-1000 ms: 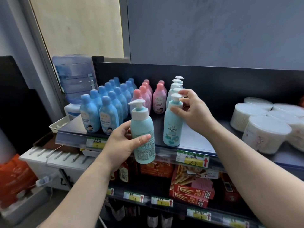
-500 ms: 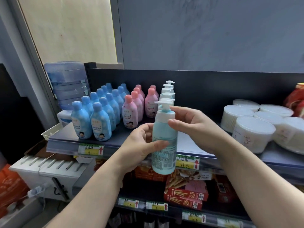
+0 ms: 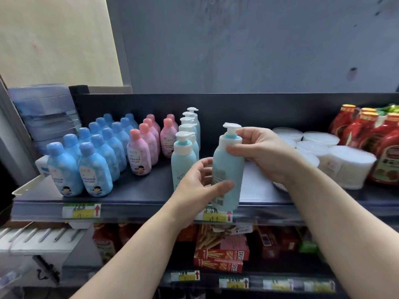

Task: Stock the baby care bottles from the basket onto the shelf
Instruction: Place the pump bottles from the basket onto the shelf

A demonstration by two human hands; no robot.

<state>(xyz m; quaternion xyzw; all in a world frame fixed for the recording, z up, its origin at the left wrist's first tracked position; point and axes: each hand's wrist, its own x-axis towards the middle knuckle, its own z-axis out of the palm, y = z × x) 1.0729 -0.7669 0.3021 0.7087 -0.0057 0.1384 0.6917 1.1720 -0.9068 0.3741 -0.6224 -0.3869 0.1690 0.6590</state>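
- Left hand (image 3: 197, 188): grips the lower body of the teal pump bottle (image 3: 228, 167). The thumb lies across the label side. The fingers (image 3: 205, 166) curl round the far side of the bottle.
- Right hand (image 3: 262, 153): pinches the top of the same bottle. The thumb presses on the white collar. The curled fingers (image 3: 246, 132) sit at the pump head.
- Teal pump bottle: held between both hands, tilted slightly, pump nozzle pointing left. Its base is level with the front edge of the shelf (image 3: 140, 190), just below the left thumb. Contact between base and shelf cannot be determined.
- Row of matching pump bottles (image 3: 184, 156): stands on the shelf just beyond the left fingers, running from front to back. The front bottle is partly hidden by the left hand.
- Pink bottles (image 3: 141, 156): stand in rows further out from the left fingers, beyond the pump row.
- Blue bottles (image 3: 95, 169): stand past the pink bottles, well apart from both hands.
- White round tubs (image 3: 347, 167): stand beyond the right hand, on the side opposite its fingertips.
- Red bottles (image 3: 386, 145): stand beyond the tubs.
- Yellow price tag (image 3: 216, 216): fixed on the shelf edge, directly below the left thumb.
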